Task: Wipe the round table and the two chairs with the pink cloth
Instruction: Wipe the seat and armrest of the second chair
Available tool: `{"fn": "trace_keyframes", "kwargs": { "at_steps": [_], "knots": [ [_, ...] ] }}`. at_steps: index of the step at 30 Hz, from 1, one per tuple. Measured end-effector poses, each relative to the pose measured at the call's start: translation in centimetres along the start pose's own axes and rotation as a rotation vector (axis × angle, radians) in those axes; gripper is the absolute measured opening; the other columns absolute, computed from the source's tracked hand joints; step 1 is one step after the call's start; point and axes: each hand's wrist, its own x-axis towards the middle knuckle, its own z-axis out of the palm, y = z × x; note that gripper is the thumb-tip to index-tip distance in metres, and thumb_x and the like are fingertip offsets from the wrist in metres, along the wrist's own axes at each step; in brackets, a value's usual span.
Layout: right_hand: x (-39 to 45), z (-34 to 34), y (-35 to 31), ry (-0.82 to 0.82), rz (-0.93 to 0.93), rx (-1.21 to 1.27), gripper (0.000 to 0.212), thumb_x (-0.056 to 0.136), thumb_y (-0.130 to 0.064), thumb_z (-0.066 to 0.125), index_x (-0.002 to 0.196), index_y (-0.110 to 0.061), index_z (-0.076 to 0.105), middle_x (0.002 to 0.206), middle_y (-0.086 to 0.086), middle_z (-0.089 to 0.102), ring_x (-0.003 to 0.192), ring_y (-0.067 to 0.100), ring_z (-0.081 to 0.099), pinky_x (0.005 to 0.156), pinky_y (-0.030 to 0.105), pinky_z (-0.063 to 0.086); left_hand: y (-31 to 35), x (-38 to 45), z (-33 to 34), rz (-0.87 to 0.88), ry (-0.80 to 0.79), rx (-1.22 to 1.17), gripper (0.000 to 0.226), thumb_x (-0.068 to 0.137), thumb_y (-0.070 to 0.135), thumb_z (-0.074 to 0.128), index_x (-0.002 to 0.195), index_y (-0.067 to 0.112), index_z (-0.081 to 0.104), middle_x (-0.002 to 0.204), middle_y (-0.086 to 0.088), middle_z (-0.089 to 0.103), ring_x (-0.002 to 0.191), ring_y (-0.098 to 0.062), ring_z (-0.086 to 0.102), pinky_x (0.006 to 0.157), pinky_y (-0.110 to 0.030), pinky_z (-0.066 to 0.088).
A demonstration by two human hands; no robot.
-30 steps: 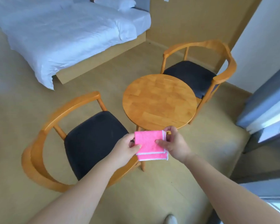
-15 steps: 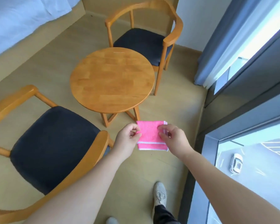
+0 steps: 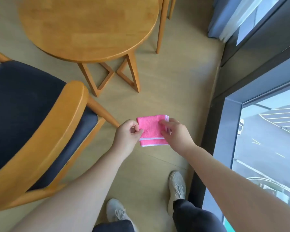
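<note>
Round table now farther up-frame, both hands pinching the folded pink cloth above the floor.

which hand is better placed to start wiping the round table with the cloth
Probably the left. Both hands pinch the folded pink cloth, but the left hand is on the side of the round table, which lies ahead and to the left. The right hand is nearer the window.
</note>
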Motion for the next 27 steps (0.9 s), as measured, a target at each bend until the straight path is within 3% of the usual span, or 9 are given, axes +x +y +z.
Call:
{"fn": "trace_keyframes", "kwargs": {
  "at_steps": [11,14,17,20,23,27],
  "knots": [
    [10.2,16.0,12.6,0.032,-0.271,-0.113,0.036,0.084,-0.004,0.054,0.116,-0.014,0.067,0.107,0.009,0.059,0.087,0.032,0.059,0.072,0.041,0.051,-20.0,6.6,5.2,0.005,0.180,-0.045,0.047,0.075,-0.003,0.070,0.058,0.035,0.047,0.061,0.008,0.046,0.060,-0.015,0.043,0.063,-0.031,0.034],
    [12.8,18.9,13.9,0.083,-0.364,-0.163,0.039,0.084,-0.007,0.053,0.118,-0.019,0.065,0.110,0.006,0.060,0.092,0.030,0.060,0.070,0.034,0.049,-23.2,8.1,5.4,0.070,0.229,-0.031,0.047,0.076,-0.004,0.070,0.059,0.032,0.045,0.061,0.009,0.044,0.057,-0.011,0.042,0.061,-0.030,0.035],
    [15.2,20.6,13.6,0.184,-0.463,-0.174,0.039,0.085,-0.010,0.054,0.119,-0.025,0.065,0.110,0.000,0.062,0.093,0.027,0.061,0.066,0.028,0.042,-24.5,8.8,4.7,0.195,0.297,0.000,0.045,0.076,-0.001,0.072,0.061,0.031,0.044,0.060,0.011,0.045,0.053,-0.005,0.043,0.056,-0.025,0.036],
    [16.2,21.1,10.3,0.276,-0.577,-0.146,0.034,0.086,-0.008,0.054,0.115,-0.020,0.068,0.106,0.002,0.065,0.095,0.030,0.060,0.070,0.032,0.047,-23.5,8.5,3.0,0.298,0.433,0.026,0.044,0.075,0.001,0.073,0.061,0.029,0.042,0.057,0.012,0.045,0.049,-0.004,0.042,0.049,-0.017,0.035],
    [15.8,21.2,6.0,0.366,-0.678,-0.114,0.030,0.086,-0.005,0.055,0.111,-0.015,0.070,0.101,0.007,0.066,0.092,0.034,0.057,0.070,0.034,0.047,-21.5,7.3,0.4,0.354,0.587,0.061,0.042,0.074,0.002,0.074,0.061,0.029,0.044,0.060,0.012,0.048,0.054,-0.005,0.044,0.053,-0.019,0.037],
    [15.4,20.8,1.4,0.384,-0.814,0.023,0.029,0.087,-0.002,0.058,0.114,-0.008,0.069,0.111,0.010,0.064,0.093,0.031,0.063,0.073,0.035,0.052,-18.9,5.7,-3.9,0.440,0.722,0.181,0.039,0.072,0.006,0.076,0.064,0.033,0.049,0.072,0.009,0.060,0.069,-0.003,0.060,0.061,-0.013,0.042]
  ]
}}
